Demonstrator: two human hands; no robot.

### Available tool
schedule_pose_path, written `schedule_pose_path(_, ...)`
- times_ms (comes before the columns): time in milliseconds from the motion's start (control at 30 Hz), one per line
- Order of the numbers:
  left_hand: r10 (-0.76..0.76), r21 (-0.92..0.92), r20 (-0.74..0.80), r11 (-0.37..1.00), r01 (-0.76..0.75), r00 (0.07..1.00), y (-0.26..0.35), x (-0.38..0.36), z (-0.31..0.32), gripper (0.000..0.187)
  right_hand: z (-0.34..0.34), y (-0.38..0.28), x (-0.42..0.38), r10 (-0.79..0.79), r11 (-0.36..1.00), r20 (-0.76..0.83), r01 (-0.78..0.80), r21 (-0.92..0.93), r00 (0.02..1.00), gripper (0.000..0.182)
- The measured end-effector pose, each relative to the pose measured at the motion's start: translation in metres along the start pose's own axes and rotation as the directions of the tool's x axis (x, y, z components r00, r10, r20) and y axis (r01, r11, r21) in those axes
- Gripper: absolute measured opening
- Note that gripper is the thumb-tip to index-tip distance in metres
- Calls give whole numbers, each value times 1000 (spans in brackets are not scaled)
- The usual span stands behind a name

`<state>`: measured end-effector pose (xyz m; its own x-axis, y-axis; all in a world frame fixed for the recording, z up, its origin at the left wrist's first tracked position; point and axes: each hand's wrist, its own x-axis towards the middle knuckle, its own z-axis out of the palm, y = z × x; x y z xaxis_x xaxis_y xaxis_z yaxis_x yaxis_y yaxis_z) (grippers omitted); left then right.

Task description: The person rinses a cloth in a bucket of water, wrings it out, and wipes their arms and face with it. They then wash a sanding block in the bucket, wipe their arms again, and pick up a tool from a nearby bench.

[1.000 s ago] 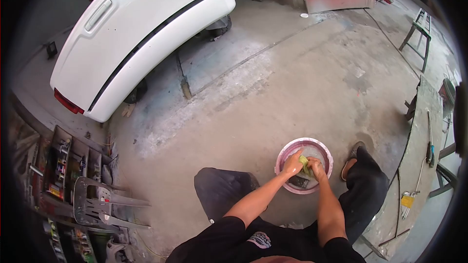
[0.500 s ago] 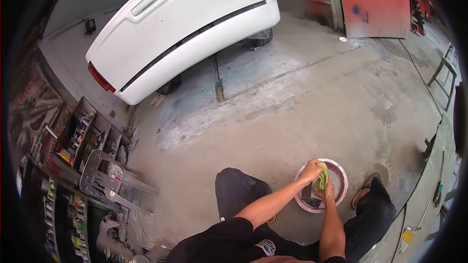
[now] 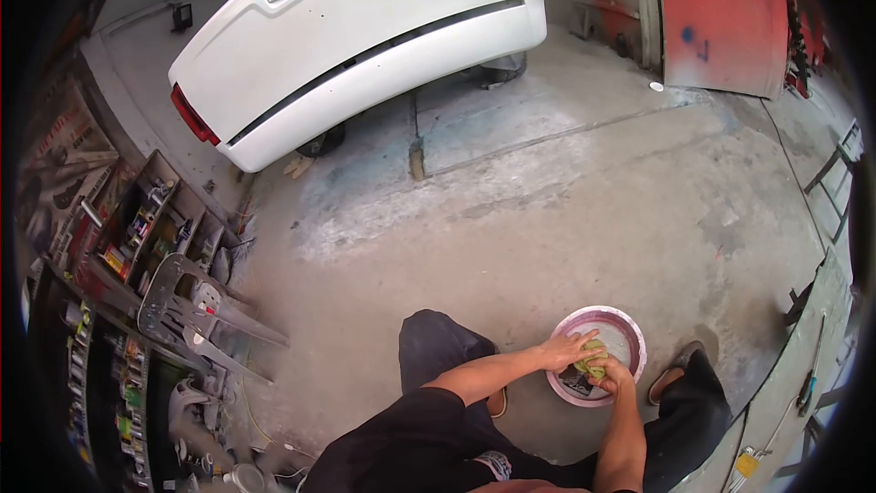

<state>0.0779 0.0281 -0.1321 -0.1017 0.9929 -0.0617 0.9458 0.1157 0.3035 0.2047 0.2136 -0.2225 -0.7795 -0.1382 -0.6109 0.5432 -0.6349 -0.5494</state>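
A yellow-green cloth [image 3: 593,363] is bunched between my two hands, over a round pinkish basin [image 3: 633,321] on the floor. My left hand [image 3: 568,351] reaches in from the left, fingers stretched out and apart, touching the top of the cloth. From below, my right hand [image 3: 615,374] is closed around the cloth's lower right side. A dark, flat object [image 3: 575,383] shows inside the basin just under the hands, partly covered by them. The basin's pale inside is visible beyond the cloth.
A white vehicle rear [image 3: 383,27] with a tailgate stands ahead. At left are a grey plastic chair [image 3: 187,306] and shelves [image 3: 132,393] of small containers. A red panel [image 3: 725,18] leans at back right. A long board [image 3: 803,338] runs along the right with tools on it.
The cloth has gone from a long upright twist to a lower, bunched shape. My left hand has moved down and left, and its fingers have spread. The camera view has shifted slightly.
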Motion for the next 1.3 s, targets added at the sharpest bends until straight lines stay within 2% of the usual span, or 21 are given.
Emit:
schedule_pose_path(33,74,39,-10,997,-73,997,-1,1,4,93,20,-15,-16,11,989,19,-9,-148,1000,33)
schedule_pose_path(67,80,36,-16,996,-79,997,1,5,3,93,30,-26,-20,9,989,11,-7,-151,1000,33)
schedule_pose_path(133,33,58,-37,998,-31,999,5,8,7,82,44,-38,-25,97,859,7,-80,-506,995,37)
schedule_pose_path(167,26,55,-45,998,-24,999,5,12,10,82,47,-39,-24,101,854,7,-83,-514,995,37)
schedule_pose_path(233,-19,-27,-7,999,19,1000,1,24,17,56,50,-43,-19,106,654,-146,-180,-735,984,53)
schedule_pose_path(367,-58,2,-11,998,58,998,-2,32,19,34,24,-23,18,-7,532,-190,-157,-832,982,54)
schedule_pose_path(433,-121,-41,-58,992,119,991,-8,36,34,27,25,-20,27,-247,68,-16,1,-998,969,58)
schedule_pose_path(467,-126,-40,-60,992,124,990,-9,38,39,27,24,-15,29,-245,65,-11,5,-998,969,58)
schedule_pose_path(533,-173,-84,-76,982,167,982,-8,40,41,25,19,-8,29,-513,-188,201,119,-975,835,56)
schedule_pose_path(667,-245,-147,-39,960,237,969,-3,41,35,22,40,-14,3,-564,-122,138,82,-989,814,46)
schedule_pose_path(733,-206,-209,-31,958,195,978,-3,41,39,24,44,-11,-2,-537,-150,5,-90,-985,844,34)
schedule_pose_path(767,-207,-209,-31,958,196,978,-2,41,42,24,39,-8,2,-537,-151,6,-89,-984,844,34)
schedule_pose_path(833,-326,-263,47,908,327,944,3,36,40,29,33,-5,9,-506,-327,118,-63,-943,855,28)
schedule_pose_path(867,-328,-261,49,908,329,943,5,34,38,29,30,-2,11,-505,-325,119,-61,-944,855,28)
schedule_pose_path(933,-406,-457,50,803,383,912,6,35,54,29,42,-11,-4,-468,-430,179,-46,-902,866,27)
schedule_pose_path(1067,-338,-587,177,718,375,924,-13,43,97,22,51,-12,-17,-473,-472,320,70,-879,821,25)
schedule_pose_path(1133,-353,-638,457,509,578,816,-12,45,90,13,48,-3,-15,-539,-540,342,-5,-841,770,31)
schedule_pose_path(1167,-351,-646,449,508,570,821,-11,45,87,13,44,-1,-16,-536,-549,343,-9,-836,771,31)
schedule_pose_path(1233,-360,-791,481,216,573,799,-9,32,75,16,46,2,-17,-596,-449,278,-25,-893,754,38)
schedule_pose_path(1267,-406,-802,477,161,575,780,-8,28,64,31,47,1,-21,-644,-318,207,-11,-948,736,42)
schedule_pose_path(1300,-405,-803,476,160,573,781,-13,26,52,31,42,3,-17,-644,-319,207,-13,-948,737,42)
